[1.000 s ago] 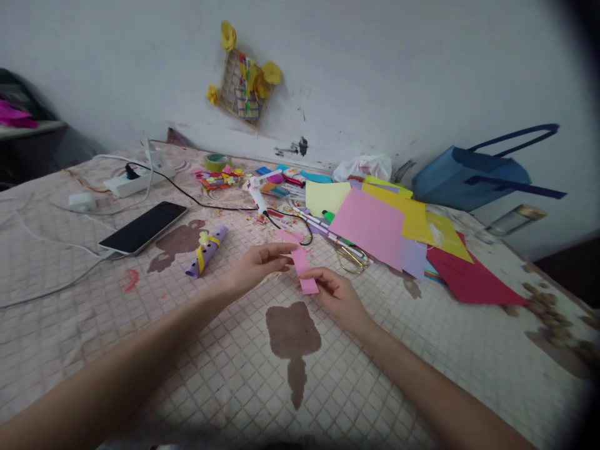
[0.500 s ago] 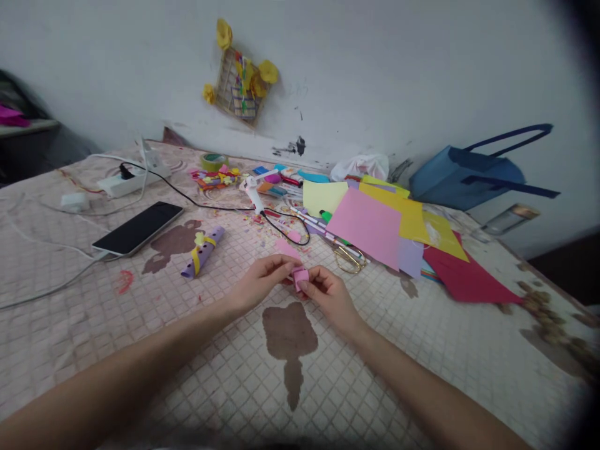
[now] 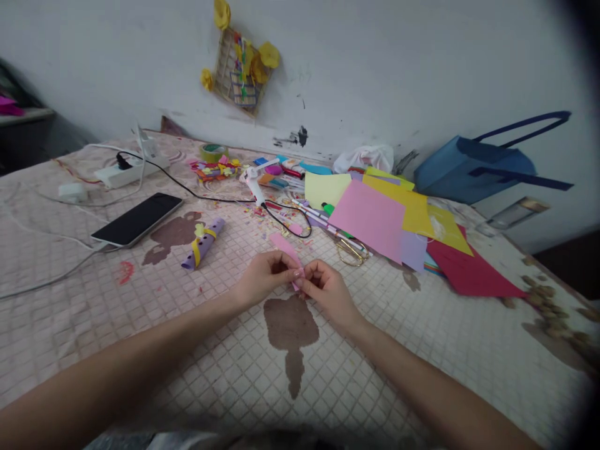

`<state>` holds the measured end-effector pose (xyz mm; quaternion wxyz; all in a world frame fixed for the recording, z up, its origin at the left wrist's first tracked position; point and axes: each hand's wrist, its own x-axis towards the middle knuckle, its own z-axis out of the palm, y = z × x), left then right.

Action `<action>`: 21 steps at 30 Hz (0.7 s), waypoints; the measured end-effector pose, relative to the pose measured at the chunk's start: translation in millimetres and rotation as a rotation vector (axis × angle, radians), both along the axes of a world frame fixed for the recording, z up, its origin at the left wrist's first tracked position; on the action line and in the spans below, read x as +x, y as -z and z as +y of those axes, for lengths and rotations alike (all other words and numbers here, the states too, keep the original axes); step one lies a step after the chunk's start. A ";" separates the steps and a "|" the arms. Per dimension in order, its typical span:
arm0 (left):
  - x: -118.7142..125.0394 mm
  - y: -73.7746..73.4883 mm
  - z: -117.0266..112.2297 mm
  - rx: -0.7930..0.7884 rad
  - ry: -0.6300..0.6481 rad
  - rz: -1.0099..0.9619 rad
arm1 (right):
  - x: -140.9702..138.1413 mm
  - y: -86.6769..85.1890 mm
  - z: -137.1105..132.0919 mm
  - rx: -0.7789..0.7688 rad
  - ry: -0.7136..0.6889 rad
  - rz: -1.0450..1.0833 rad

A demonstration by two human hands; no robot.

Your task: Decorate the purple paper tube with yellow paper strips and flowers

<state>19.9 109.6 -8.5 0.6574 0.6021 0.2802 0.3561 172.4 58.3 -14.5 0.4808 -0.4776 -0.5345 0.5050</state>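
Between my two hands is a pink paper strip [image 3: 285,245], its free end stretching away toward the back of the table. My left hand [image 3: 265,275] pinches it from the left, thumb and fingers pressed together. From the right, my right hand [image 3: 325,287] grips the near end, its fingertips meeting those of the left. The part under the fingertips is mostly hidden. To the left lies a rolled purple paper tube [image 3: 206,242] with yellow bands and a small yellow flower. Gold-handled scissors [image 3: 352,252] rest right of my hands.
A white glue gun [image 3: 254,186] with a black cord lies behind my hands among paper scraps. Coloured sheets [image 3: 370,215] spread at right, near a blue bag [image 3: 473,169]. A tablet-like device [image 3: 138,219] and power strip [image 3: 129,173] sit left. Yellow-green tape [image 3: 214,152] stands at the back.
The folded pink piece between my fingertips is now mostly covered by them, and more of the strip's far end shows. The view has shifted slightly.
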 end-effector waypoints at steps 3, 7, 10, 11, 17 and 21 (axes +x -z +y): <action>-0.8 1.6 2.0 0.022 -0.036 0.021 | 0.2 -0.8 -0.2 0.004 -0.002 -0.002; -1.4 3.4 3.6 0.072 -0.109 0.052 | -0.5 -3.5 -0.2 -0.007 0.010 0.023; -1.3 4.3 3.5 0.095 -0.134 0.076 | -0.9 -4.3 -0.2 -0.016 0.012 0.044; -1.3 4.4 3.2 0.104 -0.139 0.088 | -1.0 -4.4 -0.2 -0.020 0.011 0.049; -0.4 2.5 -0.4 0.177 -0.173 0.151 | -1.8 -2.9 -1.6 -0.057 0.031 0.028; -0.2 1.8 -1.5 0.225 -0.198 0.192 | -2.2 0.4 -2.1 -0.065 0.023 0.035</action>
